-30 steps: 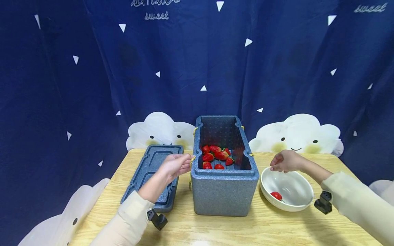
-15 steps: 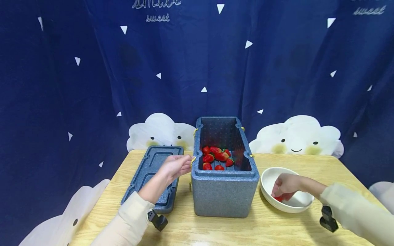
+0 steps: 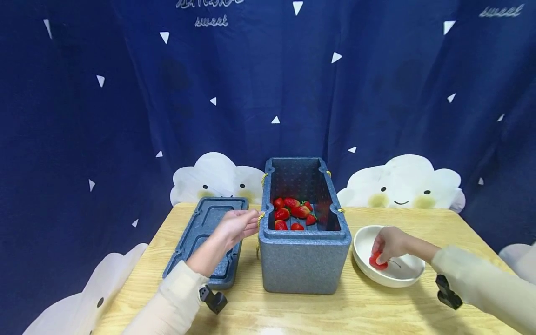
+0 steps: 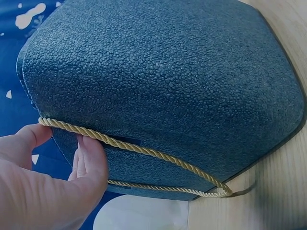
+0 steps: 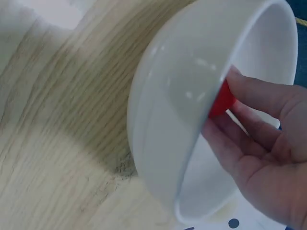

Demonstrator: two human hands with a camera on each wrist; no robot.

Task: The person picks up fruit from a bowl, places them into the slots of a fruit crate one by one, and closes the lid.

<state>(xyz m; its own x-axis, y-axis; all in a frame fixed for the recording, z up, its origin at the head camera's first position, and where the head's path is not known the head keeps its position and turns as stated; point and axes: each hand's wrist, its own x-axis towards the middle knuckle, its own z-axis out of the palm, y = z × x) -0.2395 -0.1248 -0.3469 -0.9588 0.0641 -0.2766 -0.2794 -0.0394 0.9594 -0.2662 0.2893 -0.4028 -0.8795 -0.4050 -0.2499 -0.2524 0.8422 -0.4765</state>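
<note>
My left hand [image 3: 239,227] reaches the left side of a dark grey-blue foam box [image 3: 303,267], its fingertips against the wall just below the rim. In the left wrist view a twisted yellow rope handle [image 4: 158,153] runs along the wall by these fingers. My right hand [image 3: 391,244] is down in a white bowl [image 3: 387,280] right of the box. Its thumb and fingers pinch a red cherry [image 3: 378,261] with a long thin stem, inside the bowl; the right wrist view shows the cherry [image 5: 222,99] partly behind the rim. Several strawberries [image 3: 299,211] lie in the box.
The matching foam lid [image 3: 197,244] lies on the wooden table [image 3: 293,316], left of the box and partly under my left arm. A dark blue curtain [image 3: 251,83] with white cloud shapes hangs behind the table.
My right hand has come down from above the bowl's far rim into it and taken hold of the cherry, which sits slightly higher now. My left hand stays at the box.
</note>
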